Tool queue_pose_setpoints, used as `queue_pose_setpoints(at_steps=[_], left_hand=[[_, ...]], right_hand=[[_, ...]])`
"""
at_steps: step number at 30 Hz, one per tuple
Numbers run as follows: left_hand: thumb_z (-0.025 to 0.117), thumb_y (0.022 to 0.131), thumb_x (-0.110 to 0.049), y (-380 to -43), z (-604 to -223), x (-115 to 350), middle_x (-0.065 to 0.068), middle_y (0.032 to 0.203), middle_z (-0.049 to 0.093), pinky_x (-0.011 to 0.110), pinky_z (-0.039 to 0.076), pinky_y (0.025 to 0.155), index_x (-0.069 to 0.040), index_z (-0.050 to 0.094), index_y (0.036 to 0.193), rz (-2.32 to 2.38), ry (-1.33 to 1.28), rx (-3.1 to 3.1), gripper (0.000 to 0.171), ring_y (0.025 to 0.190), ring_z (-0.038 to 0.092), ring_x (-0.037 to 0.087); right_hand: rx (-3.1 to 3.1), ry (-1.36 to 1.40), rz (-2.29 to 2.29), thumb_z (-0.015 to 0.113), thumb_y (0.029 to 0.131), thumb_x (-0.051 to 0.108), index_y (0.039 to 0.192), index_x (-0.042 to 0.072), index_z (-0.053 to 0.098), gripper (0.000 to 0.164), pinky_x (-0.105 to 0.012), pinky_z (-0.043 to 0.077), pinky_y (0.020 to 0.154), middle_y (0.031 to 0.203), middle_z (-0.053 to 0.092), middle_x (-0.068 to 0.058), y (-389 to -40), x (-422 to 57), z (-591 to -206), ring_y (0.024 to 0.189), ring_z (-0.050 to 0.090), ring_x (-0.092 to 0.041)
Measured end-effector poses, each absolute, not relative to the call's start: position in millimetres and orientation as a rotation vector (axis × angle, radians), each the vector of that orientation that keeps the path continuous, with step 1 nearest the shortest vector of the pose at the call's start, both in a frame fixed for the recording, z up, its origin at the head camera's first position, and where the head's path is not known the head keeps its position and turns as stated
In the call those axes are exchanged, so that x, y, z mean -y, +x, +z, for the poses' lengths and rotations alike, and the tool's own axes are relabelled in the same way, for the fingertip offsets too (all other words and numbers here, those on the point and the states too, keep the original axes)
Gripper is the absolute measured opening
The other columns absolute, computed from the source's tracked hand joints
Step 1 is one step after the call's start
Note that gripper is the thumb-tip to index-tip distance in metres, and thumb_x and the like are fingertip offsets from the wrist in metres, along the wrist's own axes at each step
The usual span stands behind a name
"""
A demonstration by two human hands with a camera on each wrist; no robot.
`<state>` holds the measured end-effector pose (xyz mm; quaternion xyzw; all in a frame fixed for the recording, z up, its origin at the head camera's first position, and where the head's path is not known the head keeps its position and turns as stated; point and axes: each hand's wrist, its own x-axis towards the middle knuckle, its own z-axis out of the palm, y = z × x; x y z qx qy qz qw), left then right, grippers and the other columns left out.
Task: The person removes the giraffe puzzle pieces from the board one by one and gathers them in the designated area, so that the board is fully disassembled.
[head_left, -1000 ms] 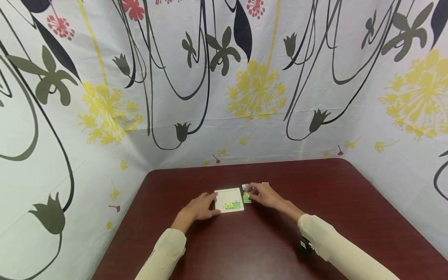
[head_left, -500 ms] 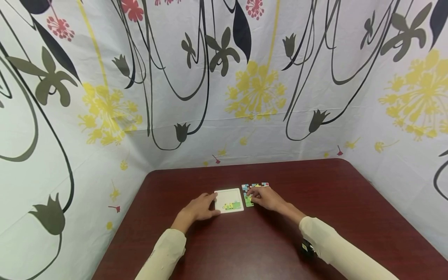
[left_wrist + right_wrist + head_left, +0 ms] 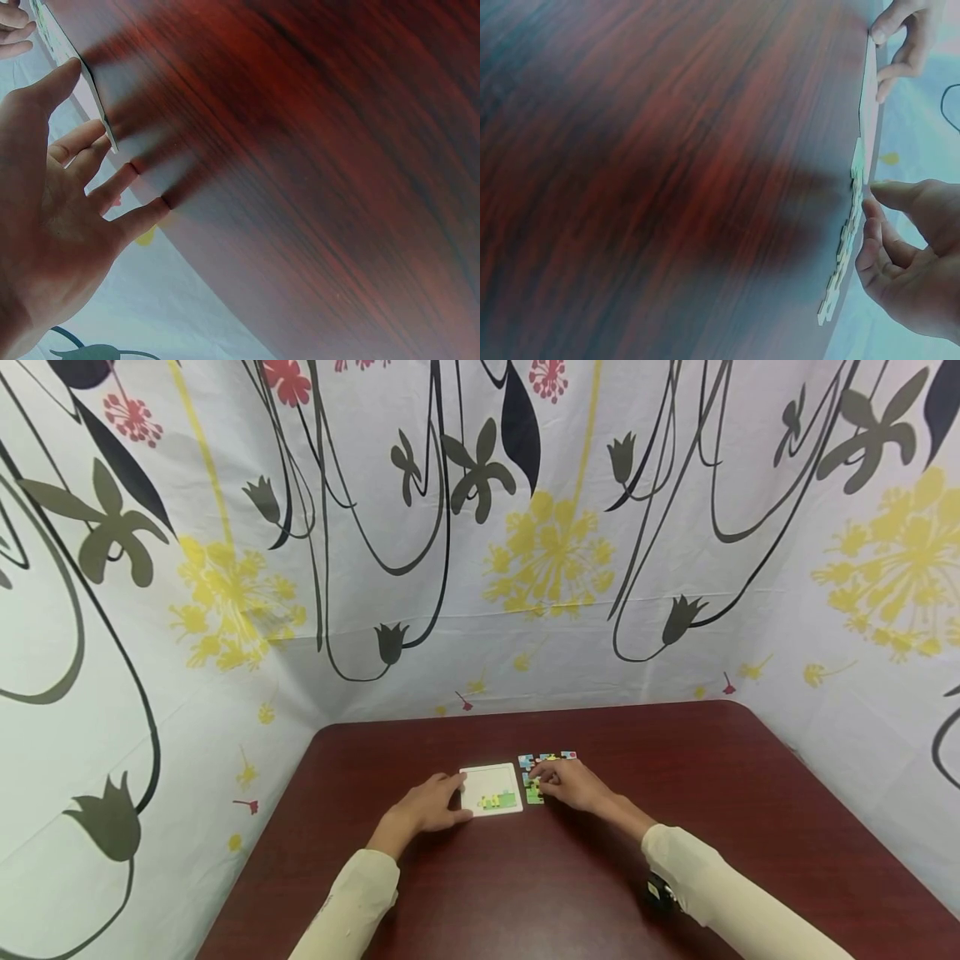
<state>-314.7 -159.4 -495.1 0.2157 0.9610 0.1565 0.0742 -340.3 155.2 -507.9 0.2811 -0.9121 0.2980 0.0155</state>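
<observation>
My left hand (image 3: 431,802) rests at the left side of a white puzzle tray (image 3: 478,780), thumb at its near corner and fingertips at the far one. In the left wrist view the fingers are spread, with outer fingertips on the table. Green and yellow puzzle pieces (image 3: 498,800) sit along the tray's near edge. To the right, my right hand (image 3: 573,783) pinches with thumb and forefinger at a green puzzle piece (image 3: 533,796), hiding part of it. Several loose blue, green and yellow puzzle pieces (image 3: 526,762) lie flat around the fingertips.
Both hands work over a dark red wooden table (image 3: 480,877). A white curtain (image 3: 360,577) with a flower print hangs behind the table and at both sides. A small black device (image 3: 660,890) sits under the right forearm, by the cuff.
My right hand has shifted slightly toward me, and more loose pieces show around it. The green piece shows nearer to me than before. The left hand and tray have stayed in place.
</observation>
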Motion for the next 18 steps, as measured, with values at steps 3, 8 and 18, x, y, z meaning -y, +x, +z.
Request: queue_pose_setpoints(at_steps=[3,8,18], left_hand=[[0.07,0.097,-0.05,-315.2,-495.2,159.4,0.015,0.151,0.05,0.056,0.046,0.106,-0.016,0.044,0.158,0.467,0.651,-2.885,0.074,0.137,0.051,0.035],[0.071,0.097,-0.05,-315.2,-494.8,159.1,0.015,0.151,0.05,0.056,0.046,0.106,-0.016,0.044,0.158,0.471,0.644,-2.887,0.075,0.138,0.05,0.035],[0.071,0.096,-0.05,-313.9,-493.7,159.0,0.015,0.151,0.051,0.056,0.046,0.106,-0.017,0.046,0.157,0.484,0.627,-2.891,0.074,0.137,0.051,0.034]], right_hand=[[2.825,0.888,0.927,0.069,0.099,0.005,0.117,0.006,0.074,0.019,-0.036,0.056,0.076,0.103,0.076,-0.008,-340.0,-155.1,-507.6,0.093,0.072,-0.021],[2.815,0.926,0.902,0.071,0.096,0.001,0.116,0.006,0.073,0.021,-0.032,0.053,0.07,0.097,0.075,-0.007,-337.1,-154.0,-506.7,0.083,0.068,-0.015],[2.794,0.972,0.891,0.072,0.094,-0.001,0.115,0.006,0.073,0.022,-0.031,0.054,0.071,0.096,0.074,-0.008,-334.0,-152.2,-506.7,0.084,0.069,-0.016]])
